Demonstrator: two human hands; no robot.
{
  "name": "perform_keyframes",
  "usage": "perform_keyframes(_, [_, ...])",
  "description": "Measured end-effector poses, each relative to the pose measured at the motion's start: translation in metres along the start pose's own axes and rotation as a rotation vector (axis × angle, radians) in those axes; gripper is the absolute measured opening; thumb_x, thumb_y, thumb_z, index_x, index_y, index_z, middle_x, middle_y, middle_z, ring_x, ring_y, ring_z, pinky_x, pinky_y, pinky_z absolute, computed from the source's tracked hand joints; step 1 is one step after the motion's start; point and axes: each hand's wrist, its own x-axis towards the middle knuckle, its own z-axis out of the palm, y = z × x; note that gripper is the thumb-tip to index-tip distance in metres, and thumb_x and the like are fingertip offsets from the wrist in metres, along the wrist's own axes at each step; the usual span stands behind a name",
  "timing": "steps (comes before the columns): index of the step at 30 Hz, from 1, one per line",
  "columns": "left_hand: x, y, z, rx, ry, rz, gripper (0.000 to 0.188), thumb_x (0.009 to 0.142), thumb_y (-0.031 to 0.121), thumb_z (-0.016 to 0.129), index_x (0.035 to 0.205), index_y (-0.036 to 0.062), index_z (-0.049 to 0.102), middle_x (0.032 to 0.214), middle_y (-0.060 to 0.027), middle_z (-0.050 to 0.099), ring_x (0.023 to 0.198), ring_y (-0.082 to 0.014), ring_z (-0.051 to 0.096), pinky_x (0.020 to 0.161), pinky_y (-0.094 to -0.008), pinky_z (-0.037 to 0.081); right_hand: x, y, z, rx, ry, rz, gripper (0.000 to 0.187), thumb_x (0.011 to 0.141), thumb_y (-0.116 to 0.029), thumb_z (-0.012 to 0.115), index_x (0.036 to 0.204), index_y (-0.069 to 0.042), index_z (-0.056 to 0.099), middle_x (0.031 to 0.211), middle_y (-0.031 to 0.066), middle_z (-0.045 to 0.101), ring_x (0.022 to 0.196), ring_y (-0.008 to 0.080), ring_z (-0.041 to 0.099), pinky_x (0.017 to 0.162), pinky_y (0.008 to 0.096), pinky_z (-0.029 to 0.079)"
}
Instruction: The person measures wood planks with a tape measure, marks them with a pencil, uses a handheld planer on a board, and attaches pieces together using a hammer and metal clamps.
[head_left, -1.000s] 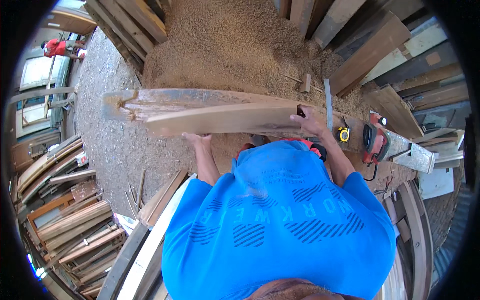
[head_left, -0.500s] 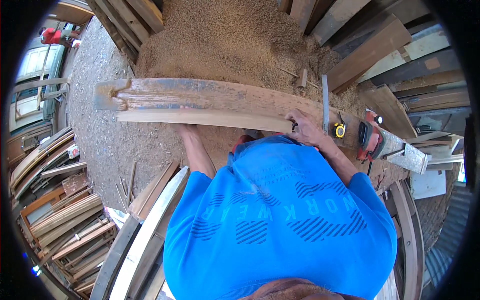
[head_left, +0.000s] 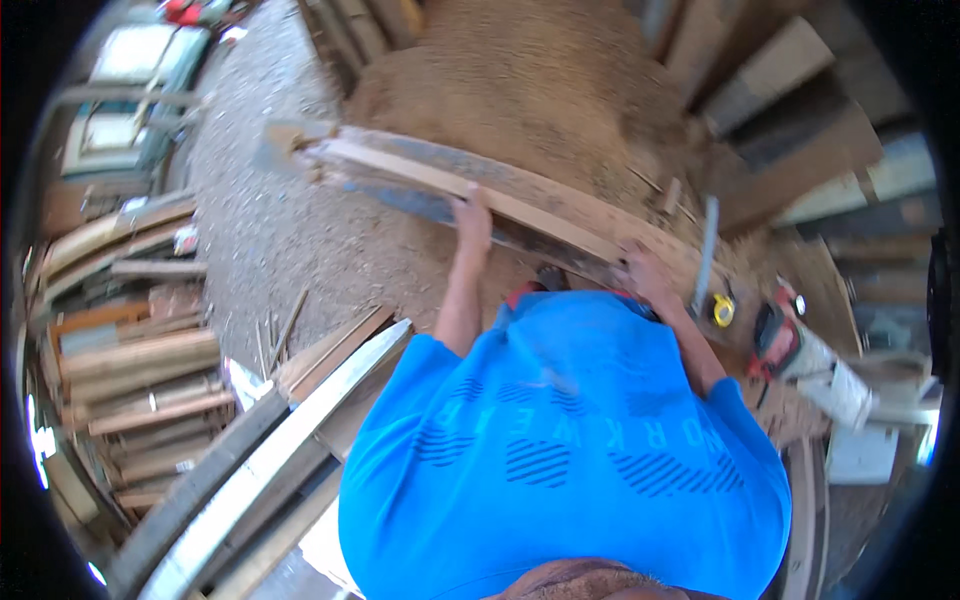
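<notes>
A long, narrow, pale wooden strip (head_left: pixel 545 220) lies along a wide, worn plank (head_left: pixel 575 192). My left hand (head_left: pixel 472 215) is near the strip's middle, its fingers closed on the near edge. At the strip's right end, my right hand (head_left: pixel 648 272) grips it, with the fingertips partly hidden and blurred. To the right of that hand, a grey metal straightedge (head_left: pixel 706 250) lies across the plank. A yellow tape measure (head_left: pixel 722 310) sits close to it, and a red and black power tool (head_left: pixel 776 338) rests farther right.
Sawdust (head_left: pixel 520 80) is heaped behind the plank. Boards (head_left: pixel 800 180) lean and lie at the right, and stacked timber (head_left: pixel 145 360) fills the left side. A long pale beam (head_left: pixel 270 460) stands near my left arm. Small wood offcuts (head_left: pixel 672 195) lie beyond the plank.
The strip has shifted from the plank's near edge onto its top. My left hand has moved right along the strip and now shows more fully. The whole view has turned.
</notes>
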Motion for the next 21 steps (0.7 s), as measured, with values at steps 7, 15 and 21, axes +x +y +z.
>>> perform_keyframes(7, [-0.023, 0.015, 0.010, 0.141, 0.063, -0.037, 0.095, 0.100, 0.037, 0.055, 0.150, -0.0155, -0.006, 0.157, -0.0371, 0.013, 0.149, -0.0379, 0.020, 0.122, -0.0354, 0.016, -0.022, 0.043, 0.009, 0.048, -0.009, 0.132, 0.038, 0.080, -0.017, 0.070, 0.114, -0.004, 0.057, 0.100, 0.0221, 0.066, 0.093, 0.0383, 0.066, 0.080, 0.0477, 0.053])
perform_keyframes(15, [-0.023, 0.026, 0.002, 0.140, 0.072, 0.047, 0.069, 0.098, 0.027, 0.062, 0.146, -0.0114, 0.028, 0.148, -0.0254, 0.041, 0.134, -0.0303, 0.042, 0.114, -0.0367, 0.031, -0.060, 0.101, 0.010, 0.034, 0.092, 0.362, 0.027, 0.088, -0.013, 0.054, 0.114, -0.005, 0.056, 0.099, 0.0314, 0.064, 0.095, 0.0510, 0.061, 0.080, 0.0562, 0.049])
perform_keyframes(21, [-0.003, 0.004, -0.002, 0.056, 0.072, 0.067, 0.083, 0.098, 0.030, 0.063, 0.153, -0.0087, 0.014, 0.153, -0.0252, 0.035, 0.138, -0.0294, 0.040, 0.116, -0.0373, 0.029, -0.089, 0.100, -0.011, 0.086, 0.131, 0.542, 0.028, 0.086, -0.013, 0.051, 0.111, -0.005, 0.062, 0.102, 0.0293, 0.065, 0.101, 0.0487, 0.061, 0.086, 0.0542, 0.050])
